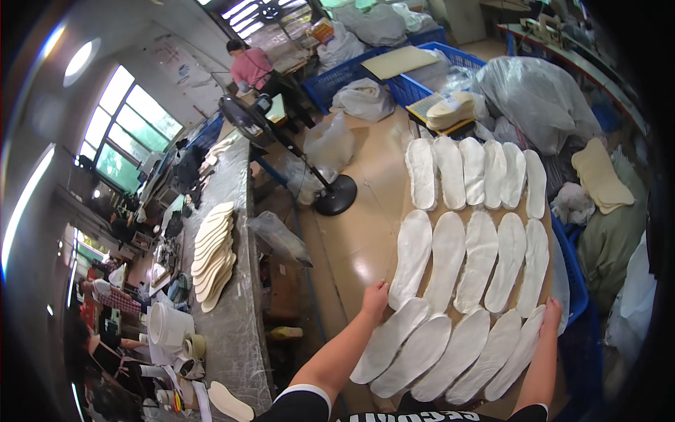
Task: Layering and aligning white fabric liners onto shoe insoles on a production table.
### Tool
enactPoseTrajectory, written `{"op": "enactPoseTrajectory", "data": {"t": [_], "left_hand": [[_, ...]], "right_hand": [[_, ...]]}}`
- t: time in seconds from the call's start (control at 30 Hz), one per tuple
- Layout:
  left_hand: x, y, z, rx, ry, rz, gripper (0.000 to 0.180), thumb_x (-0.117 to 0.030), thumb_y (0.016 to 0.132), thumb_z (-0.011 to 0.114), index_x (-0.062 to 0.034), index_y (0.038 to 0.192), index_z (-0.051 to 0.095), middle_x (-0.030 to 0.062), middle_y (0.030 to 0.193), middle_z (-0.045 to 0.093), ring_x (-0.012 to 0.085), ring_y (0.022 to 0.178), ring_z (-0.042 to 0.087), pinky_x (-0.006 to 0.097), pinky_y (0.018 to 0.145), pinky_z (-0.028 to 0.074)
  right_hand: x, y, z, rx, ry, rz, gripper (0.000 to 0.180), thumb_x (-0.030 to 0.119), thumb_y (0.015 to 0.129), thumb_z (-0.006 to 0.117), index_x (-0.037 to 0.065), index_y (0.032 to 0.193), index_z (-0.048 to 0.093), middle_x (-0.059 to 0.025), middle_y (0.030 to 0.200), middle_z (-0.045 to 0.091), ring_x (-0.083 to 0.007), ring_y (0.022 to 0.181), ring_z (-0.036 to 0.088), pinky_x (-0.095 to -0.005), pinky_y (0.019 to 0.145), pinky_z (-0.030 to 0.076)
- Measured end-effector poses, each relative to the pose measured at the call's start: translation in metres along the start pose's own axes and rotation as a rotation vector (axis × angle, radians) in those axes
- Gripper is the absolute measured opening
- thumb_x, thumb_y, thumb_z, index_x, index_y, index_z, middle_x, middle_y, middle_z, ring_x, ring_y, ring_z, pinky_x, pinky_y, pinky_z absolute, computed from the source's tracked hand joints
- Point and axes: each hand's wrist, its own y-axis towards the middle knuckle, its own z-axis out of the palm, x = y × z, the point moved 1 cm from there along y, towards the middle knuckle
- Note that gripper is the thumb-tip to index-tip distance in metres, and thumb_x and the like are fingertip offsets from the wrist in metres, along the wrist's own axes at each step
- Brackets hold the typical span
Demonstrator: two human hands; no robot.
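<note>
Between the two outstretched arms sits a brown board [406, 211] carried flat and covered with three rows of white shoe insoles [480, 261]. At its left edge the left hand [375, 300] curls its fingers over the rim, pinching the board just beside the nearest insole. At the right edge the right hand [552, 314] clasps the rim likewise. Below the board lies a shiny tan floor [358, 239] with a black pedestal fan [335, 195], and a grey workbench [235, 309] on the left bears a stack of beige insoles [213, 257].
</note>
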Motion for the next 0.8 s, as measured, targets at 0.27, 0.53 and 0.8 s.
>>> {"op": "enactPoseTrajectory", "data": {"t": [0.27, 0.53, 0.8], "left_hand": [[-0.029, -0.012, -0.155, -0.105, -0.184, 0.138, 0.021, -0.011, 0.089, 0.053, 0.0023, 0.096, 0.067, 0.0046, 0.084, 0.066, 0.0118, 0.077, 0.057, 0.027, 0.069, 0.045], [-0.075, -0.113, -0.329, -0.266, -0.264, 0.148, 0.021, -0.007, 0.086, 0.054, 0.0041, 0.095, 0.069, 0.0041, 0.082, 0.068, 0.0122, 0.071, 0.06, 0.029, 0.064, 0.048], [-0.037, -0.219, -0.369, -0.691, -0.023, 0.135, 0.023, -0.013, 0.081, 0.06, 0.0014, 0.095, 0.07, 0.0085, 0.081, 0.07, 0.015, 0.069, 0.06, 0.031, 0.064, 0.047]], "right_hand": [[0.145, -0.109, 0.065, 0.765, 0.543, 0.262, 0.043, 0.035, 0.095, 0.05, 0.002, 0.124, 0.056, -0.0109, 0.12, 0.061, -0.0225, 0.107, 0.06, -0.0353, 0.093, 0.048], [0.215, -0.175, 0.2, 1.064, 0.462, 0.337, 0.045, 0.034, 0.098, 0.045, -0.001, 0.125, 0.053, -0.011, 0.119, 0.062, -0.023, 0.105, 0.061, -0.0357, 0.093, 0.048], [0.25, -0.195, 0.245, 1.585, 0.19, 0.231, 0.031, 0.011, 0.09, 0.052, -0.005, 0.116, 0.058, -0.0142, 0.108, 0.065, -0.0259, 0.094, 0.066, -0.0377, 0.081, 0.054]]}}
